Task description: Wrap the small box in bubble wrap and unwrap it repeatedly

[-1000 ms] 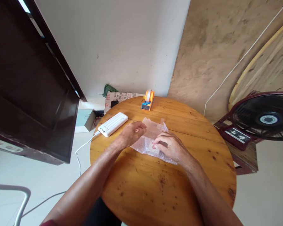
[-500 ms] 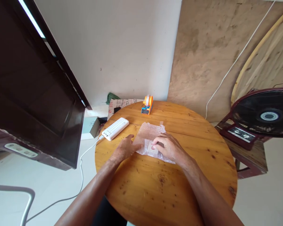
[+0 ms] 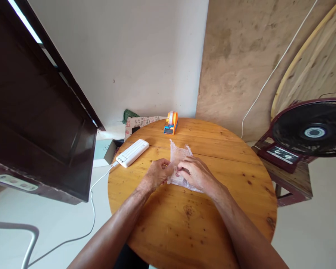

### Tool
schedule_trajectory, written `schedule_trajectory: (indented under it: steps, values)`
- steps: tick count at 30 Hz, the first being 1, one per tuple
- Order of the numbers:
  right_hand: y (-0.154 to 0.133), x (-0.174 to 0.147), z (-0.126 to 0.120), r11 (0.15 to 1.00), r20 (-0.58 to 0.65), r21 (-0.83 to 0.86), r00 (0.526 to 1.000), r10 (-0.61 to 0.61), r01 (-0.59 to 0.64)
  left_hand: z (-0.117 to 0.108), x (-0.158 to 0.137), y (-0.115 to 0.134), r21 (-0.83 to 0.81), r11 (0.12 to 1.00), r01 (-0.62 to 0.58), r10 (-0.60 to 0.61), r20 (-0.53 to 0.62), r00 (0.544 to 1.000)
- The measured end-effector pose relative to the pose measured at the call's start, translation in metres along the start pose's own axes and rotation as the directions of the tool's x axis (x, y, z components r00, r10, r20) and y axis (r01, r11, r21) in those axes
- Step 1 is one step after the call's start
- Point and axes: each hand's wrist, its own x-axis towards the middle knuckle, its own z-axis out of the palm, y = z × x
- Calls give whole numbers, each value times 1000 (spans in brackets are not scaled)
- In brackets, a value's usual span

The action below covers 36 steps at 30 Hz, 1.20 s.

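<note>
A crumpled sheet of clear bubble wrap (image 3: 179, 152) lies on the round wooden table (image 3: 168, 224). My left hand (image 3: 157, 172) pinches the sheet's left edge, which is lifted and folded inward. Over its right side, my right hand (image 3: 194, 172) has its fingers curled down onto the wrap, pressing near the middle. Whatever lies under those fingers is mostly hidden.
An orange and blue tape dispenser (image 3: 171, 122) stands at the table's far edge. A white power bank (image 3: 132, 152) with a cable lies at the left. To the right, a dark red fan (image 3: 310, 130) sits on a wooden stool (image 3: 296, 183).
My left hand has closed on the left edge of the bubble wrap and drawn it inward to the right. The right hand stays on the wrap. The view has shifted slightly.
</note>
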Motion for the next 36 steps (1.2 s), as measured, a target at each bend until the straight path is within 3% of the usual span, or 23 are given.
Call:
schedule_trajectory:
  steps: [6,11,18,21,28,31,36]
  values:
    - [1,0,-1,1000,9,10,1000,12,-12,2,-12,18,142,988,-61,56,42,998]
    - [1,-1,-1,999,21,0,998,52,-52,-6,-21,26,266,943,-201,148,209,967]
    - [3,-5,-11,977,59,119,984,170,-176,-5,-10,11,574,686,-448,391,229,892]
    - [10,-7,-17,960,96,170,974,207,-221,-8,-9,7,564,640,-521,438,289,851]
    - [25,-11,-21,930,139,233,957,256,-283,-15,-5,-9,430,636,-641,552,327,767]
    - [20,-8,-27,904,172,294,948,269,-310,-15,-3,-13,414,597,-687,586,360,726]
    - [0,-5,-51,842,183,372,920,346,-391,-16,-3,-12,441,553,-707,598,381,705]
